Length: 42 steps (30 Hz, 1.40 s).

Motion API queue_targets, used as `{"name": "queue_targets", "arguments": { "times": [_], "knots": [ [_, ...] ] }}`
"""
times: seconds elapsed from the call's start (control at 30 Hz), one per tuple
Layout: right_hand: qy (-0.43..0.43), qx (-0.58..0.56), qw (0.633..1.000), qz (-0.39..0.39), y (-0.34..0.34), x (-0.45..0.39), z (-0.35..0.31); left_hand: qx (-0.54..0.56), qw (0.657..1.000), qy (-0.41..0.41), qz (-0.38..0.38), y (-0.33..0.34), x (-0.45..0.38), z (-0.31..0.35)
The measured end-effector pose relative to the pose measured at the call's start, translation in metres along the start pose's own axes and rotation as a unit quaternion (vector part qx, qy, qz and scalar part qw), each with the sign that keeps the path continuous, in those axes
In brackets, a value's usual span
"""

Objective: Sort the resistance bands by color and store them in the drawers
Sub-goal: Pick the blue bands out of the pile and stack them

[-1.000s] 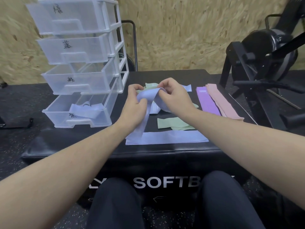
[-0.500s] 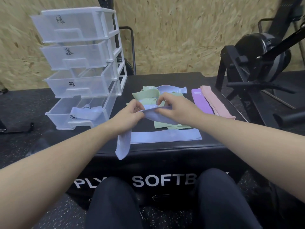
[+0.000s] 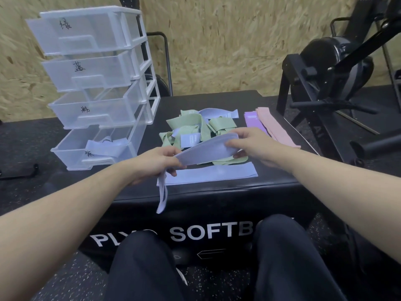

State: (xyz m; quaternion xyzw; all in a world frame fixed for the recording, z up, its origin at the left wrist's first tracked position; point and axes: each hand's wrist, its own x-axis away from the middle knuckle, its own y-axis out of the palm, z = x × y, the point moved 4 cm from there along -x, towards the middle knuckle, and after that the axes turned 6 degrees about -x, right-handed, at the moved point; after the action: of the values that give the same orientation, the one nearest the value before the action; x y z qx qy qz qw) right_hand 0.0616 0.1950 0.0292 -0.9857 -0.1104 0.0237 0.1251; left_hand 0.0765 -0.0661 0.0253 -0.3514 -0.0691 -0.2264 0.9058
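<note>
both hands (image 3: 160, 158) (image 3: 252, 146) pinch a blue band (image 3: 208, 152) stretched crosswise near the surface's front edge, the open bottom drawer (image 3: 71, 158) nearer the left hand.

Bare forearms, left hand (image 3: 157, 162) and right hand (image 3: 255, 146) unadorned, dark navy trousers (image 3: 286, 257).

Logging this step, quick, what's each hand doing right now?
Left hand: pinching one end of the light blue band, its tail hanging below.
Right hand: gripping the other end of the same band.
</note>
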Motion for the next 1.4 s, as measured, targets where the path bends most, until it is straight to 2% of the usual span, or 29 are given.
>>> {"name": "queue_targets", "arguments": {
  "times": [0.1, 0.2, 0.33, 0.5, 0.6, 0.8, 0.9, 0.97, 1.13, 1.3, 1.4],
  "knots": [
    [0.000, -0.077, 0.994, 0.080, -0.009, 0.001, 0.002, -0.013, 1.000, -0.009, 0.021, 0.002, -0.002, -0.012],
    [0.027, -0.074, 0.987, 0.140, -0.025, 0.002, 0.009, 0.020, 0.997, -0.031, 0.067, 0.000, -0.004, -0.027],
    [0.077, -0.054, 0.985, 0.143, -0.035, 0.000, 0.031, 0.095, 0.988, -0.051, 0.109, -0.004, -0.007, -0.042],
    [0.165, -0.132, 0.970, 0.117, -0.031, 0.001, 0.056, 0.230, 0.963, -0.088, 0.106, -0.006, -0.013, -0.042],
    [0.175, -0.071, 0.976, 0.113, -0.033, 0.002, 0.065, 0.237, 0.959, -0.111, 0.108, -0.009, -0.018, -0.046],
    [0.147, 0.105, 0.974, 0.134, -0.041, 0.006, 0.074, 0.108, 0.966, -0.139, 0.190, -0.010, -0.035, -0.060],
    [0.144, 0.177, 0.966, 0.118, -0.039, 0.007, 0.083, 0.000, 0.965, -0.117, 0.236, -0.008, -0.045, -0.069],
    [0.145, 0.238, 0.954, 0.112, -0.039, 0.007, 0.087, -0.076, 0.962, -0.088, 0.246, -0.003, -0.048, -0.071],
    [0.142, 0.361, 0.913, 0.128, -0.040, 0.008, 0.094, -0.167, 0.957, -0.080, 0.222, 0.006, -0.048, -0.078],
    [0.078, 0.402, 0.895, 0.178, -0.036, 0.006, 0.084, -0.204, 0.950, -0.055, 0.230, 0.002, -0.048, -0.075],
    [0.035, 0.379, 0.909, 0.172, -0.024, -0.004, 0.070, -0.209, 0.947, -0.028, 0.243, -0.001, -0.054, -0.067]
  ]
}}
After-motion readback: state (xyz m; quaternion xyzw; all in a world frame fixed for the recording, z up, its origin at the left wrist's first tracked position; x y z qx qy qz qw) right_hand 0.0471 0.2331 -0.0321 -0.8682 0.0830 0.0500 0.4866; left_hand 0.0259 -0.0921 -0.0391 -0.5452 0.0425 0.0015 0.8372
